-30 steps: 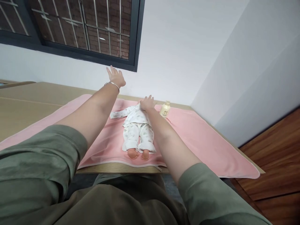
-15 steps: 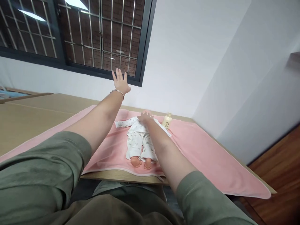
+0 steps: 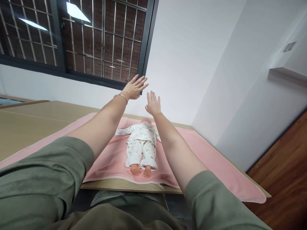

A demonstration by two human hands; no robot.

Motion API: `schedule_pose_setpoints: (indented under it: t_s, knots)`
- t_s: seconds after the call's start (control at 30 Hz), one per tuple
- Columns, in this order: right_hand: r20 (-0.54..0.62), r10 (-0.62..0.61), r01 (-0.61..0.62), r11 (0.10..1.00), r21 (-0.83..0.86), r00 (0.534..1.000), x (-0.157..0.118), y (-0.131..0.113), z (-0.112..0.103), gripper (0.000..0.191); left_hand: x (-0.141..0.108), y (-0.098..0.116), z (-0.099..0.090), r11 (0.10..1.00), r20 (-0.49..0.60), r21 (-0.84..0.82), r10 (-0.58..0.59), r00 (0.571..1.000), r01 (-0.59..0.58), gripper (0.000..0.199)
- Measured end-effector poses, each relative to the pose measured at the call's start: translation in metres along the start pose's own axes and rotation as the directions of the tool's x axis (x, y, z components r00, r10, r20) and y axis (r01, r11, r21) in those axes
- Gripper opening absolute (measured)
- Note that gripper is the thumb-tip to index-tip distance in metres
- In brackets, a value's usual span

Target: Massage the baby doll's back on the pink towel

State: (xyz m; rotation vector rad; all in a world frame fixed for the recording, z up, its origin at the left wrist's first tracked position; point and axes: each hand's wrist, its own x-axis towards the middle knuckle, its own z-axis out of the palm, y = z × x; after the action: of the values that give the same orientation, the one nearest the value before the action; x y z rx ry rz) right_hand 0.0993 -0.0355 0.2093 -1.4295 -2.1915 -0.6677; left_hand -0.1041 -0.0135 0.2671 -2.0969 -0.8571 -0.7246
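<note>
A baby doll (image 3: 142,140) in white patterned pyjamas lies on its back on a pink blanket (image 3: 107,159), bare feet toward me. Only a bit of its head shows at the far end. My left hand (image 3: 135,88), with a bracelet at the wrist, is raised beyond the doll, fingers spread and holding nothing. Close to its right, a little lower, my right hand (image 3: 153,103) is up too, fingers stretched out and empty. The two hands are near each other but apart. My right forearm covers part of the doll's sleeve.
The blanket lies over a wooden table (image 3: 55,110) set against a white wall (image 3: 182,70). A dark-framed window (image 3: 96,41) with metal bars is at the back left. On the right are a white wall unit (image 3: 287,64) and a brown wooden panel (image 3: 283,153).
My right hand has lifted off the doll's chest and moved up. My left hand has shifted right, toward it. The cream bottle beside the doll no longer shows; my right arm crosses there.
</note>
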Motion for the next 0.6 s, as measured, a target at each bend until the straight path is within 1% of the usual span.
schedule_pose_setpoints:
  t_s: [0.07, 0.1, 0.2, 0.27, 0.33, 0.43, 0.53, 0.6]
  knots:
    - [-0.080, -0.133, 0.127, 0.989, -0.078, 0.988, -0.001, 0.005, -0.012, 0.085, 0.003, 0.005, 0.000, 0.999, 0.001, 0.008, 0.047, 0.999, -0.047, 0.087]
    - [-0.098, -0.176, 0.165, 0.980, -0.108, 0.980, -0.002, 0.008, -0.017, 0.084, 0.004, 0.006, -0.001, 0.999, -0.003, 0.012, 0.053, 0.999, -0.053, 0.087]
    - [-0.120, -0.231, 0.211, 0.964, -0.160, 0.966, -0.004, 0.026, -0.032, 0.083, 0.006, 0.001, -0.010, 0.999, -0.013, 0.017, 0.036, 0.999, -0.036, 0.089]
    - [-0.144, -0.255, 0.225, 0.955, -0.194, 0.956, -0.004, 0.042, -0.047, 0.083, 0.008, -0.009, -0.022, 1.000, -0.029, 0.017, 0.010, 1.000, -0.010, 0.088]
    - [-0.185, -0.275, 0.230, 0.946, -0.230, 0.943, -0.001, 0.060, -0.066, 0.084, 0.011, -0.022, -0.039, 1.000, -0.059, 0.026, -0.012, 0.998, 0.013, 0.085]
    - [-0.271, -0.308, 0.229, 0.930, -0.287, 0.912, 0.009, 0.086, -0.102, 0.086, 0.015, -0.041, -0.070, 0.995, -0.103, 0.091, -0.018, 0.995, 0.028, 0.079]
    - [-0.372, -0.332, 0.207, 0.919, -0.337, 0.867, 0.021, 0.104, -0.145, 0.087, 0.021, -0.057, -0.105, 0.980, -0.140, 0.194, -0.010, 0.990, 0.038, 0.072]
    - [-0.427, -0.341, 0.182, 0.911, -0.370, 0.837, 0.026, 0.111, -0.177, 0.087, 0.025, -0.065, -0.131, 0.968, -0.180, 0.249, 0.004, 0.984, 0.042, 0.070]
